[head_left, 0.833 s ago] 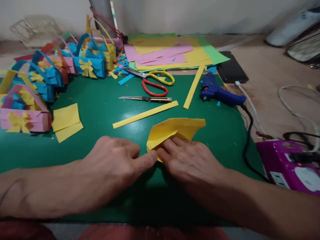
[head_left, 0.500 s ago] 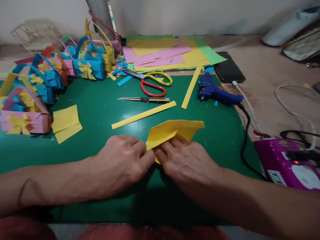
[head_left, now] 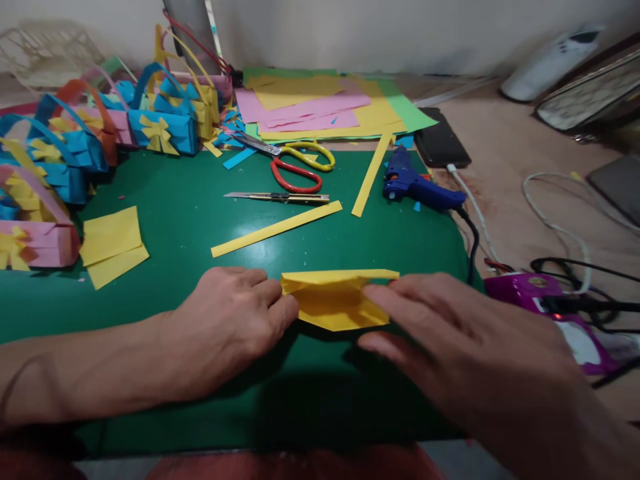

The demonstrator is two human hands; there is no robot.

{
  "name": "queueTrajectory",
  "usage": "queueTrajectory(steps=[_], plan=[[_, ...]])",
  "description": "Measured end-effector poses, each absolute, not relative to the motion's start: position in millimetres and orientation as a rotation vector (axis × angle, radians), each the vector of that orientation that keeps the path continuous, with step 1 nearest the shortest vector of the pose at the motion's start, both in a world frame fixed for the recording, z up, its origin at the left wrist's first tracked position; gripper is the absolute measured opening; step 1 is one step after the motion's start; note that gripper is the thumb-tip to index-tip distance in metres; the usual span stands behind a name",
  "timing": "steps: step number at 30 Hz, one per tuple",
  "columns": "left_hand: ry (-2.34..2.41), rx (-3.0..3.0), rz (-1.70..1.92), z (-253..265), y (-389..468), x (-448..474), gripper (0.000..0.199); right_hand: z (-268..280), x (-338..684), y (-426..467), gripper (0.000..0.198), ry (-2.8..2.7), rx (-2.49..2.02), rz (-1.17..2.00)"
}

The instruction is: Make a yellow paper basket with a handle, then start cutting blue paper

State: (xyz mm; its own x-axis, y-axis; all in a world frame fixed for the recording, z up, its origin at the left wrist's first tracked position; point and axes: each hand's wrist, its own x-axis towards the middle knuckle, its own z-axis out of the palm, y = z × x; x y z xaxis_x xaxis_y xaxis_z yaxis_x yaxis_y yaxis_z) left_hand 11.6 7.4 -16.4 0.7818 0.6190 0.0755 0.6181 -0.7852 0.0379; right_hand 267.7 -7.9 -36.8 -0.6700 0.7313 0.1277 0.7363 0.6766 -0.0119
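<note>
A folded yellow paper box (head_left: 335, 310) lies low over the green mat in front of me, its hollow side facing me. My left hand (head_left: 240, 313) pinches its left end between thumb and curled fingers. At the right end, my right hand (head_left: 445, 333) has its fingers stretched out, the index fingertip touching the paper and the thumb apart below. Beyond the box lie a yellow paper strip (head_left: 275, 229) and a second yellow strip (head_left: 373, 177). A cutter knife (head_left: 280, 198) and scissors (head_left: 300, 167) with red and yellow handles rest behind them.
Finished paper baskets (head_left: 163, 130) crowd the left, with yellow paper squares (head_left: 113, 237) nearby. Coloured sheets (head_left: 320, 107) are stacked at the back. To the right are a blue glue gun (head_left: 420, 183), a phone (head_left: 443, 140), cables and a purple power strip (head_left: 525, 287).
My right hand has come out of the paper fold and moved right, to the box's right end. The box now sits lower and opens towards me. My left hand keeps its pinch.
</note>
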Motion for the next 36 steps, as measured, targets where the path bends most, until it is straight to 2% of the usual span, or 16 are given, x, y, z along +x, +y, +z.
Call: queueTrajectory(steps=[3,6,15,21,26,30,36], plan=[[1.045,2.939,0.120,-16,9,9,0.020,-20,271,1,0.019,-2.632,-1.183,0.101],[1.046,2.905,0.104,-16,9,9,0.021,-12,264,7,0.014,-2.574,-1.176,0.211],[1.066,2.843,0.072,-12,11,12,0.023,-35,266,7,0.028,-2.591,-1.067,0.008],[1.129,2.840,-0.014,-1,13,7,0.024,-40,267,7,0.020,-2.634,-0.943,0.013],[1.138,3.003,0.260,19,-16,18,0.028,-38,257,4,0.026,-2.647,-0.967,0.021],[1.207,3.089,0.558,24,-35,38,0.020,-33,249,0,0.031,-2.626,-0.974,-0.058],[1.033,3.171,0.492,10,-35,48,0.031,-32,245,-5,0.027,-2.638,-0.956,-0.225]])
